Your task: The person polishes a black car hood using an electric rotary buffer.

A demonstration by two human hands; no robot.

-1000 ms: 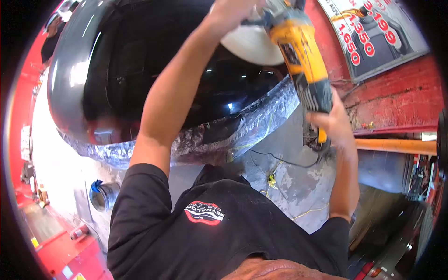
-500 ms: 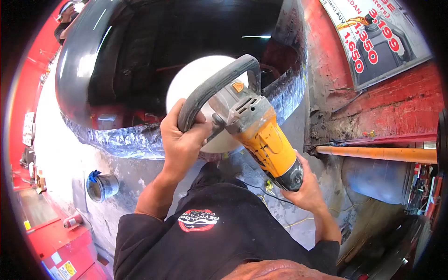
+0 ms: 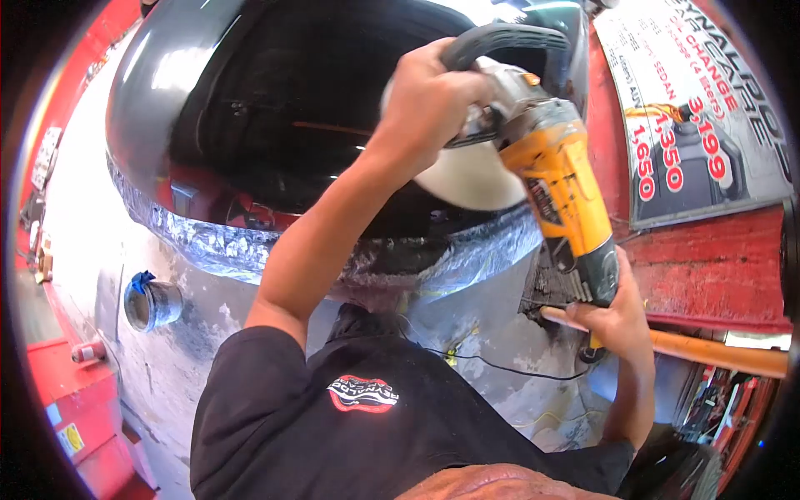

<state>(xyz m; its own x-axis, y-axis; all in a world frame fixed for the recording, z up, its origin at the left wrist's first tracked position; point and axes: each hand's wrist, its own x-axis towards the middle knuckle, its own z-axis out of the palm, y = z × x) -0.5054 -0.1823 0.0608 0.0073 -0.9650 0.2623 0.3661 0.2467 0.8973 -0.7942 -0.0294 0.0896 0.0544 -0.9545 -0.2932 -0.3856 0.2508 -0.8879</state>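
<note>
A yellow and black rotary polisher (image 3: pixel 562 179) is held over the glossy black car panel (image 3: pixel 275 117). My left hand (image 3: pixel 433 100) is wrapped round its black loop handle, near the grey metal head. My right hand (image 3: pixel 617 312) grips the black rear end of the body. Under the head shows a round white polishing pad (image 3: pixel 471 179), partly covered by my left hand and the tool; it lies over the panel, though I cannot tell whether it touches. Crinkled masking film (image 3: pixel 208 242) lines the panel's lower edge.
A bucket (image 3: pixel 154 304) with a blue cloth on its rim stands on the concrete floor at left. A black cord (image 3: pixel 517 371) trails across the floor. At right are a price sign (image 3: pixel 692 125), a red ledge (image 3: pixel 708 275) and an orange pole (image 3: pixel 721 352).
Both hands have carried the polisher up and to the right, farther over the panel. My left arm is now stretched out more. The view has shifted slightly.
</note>
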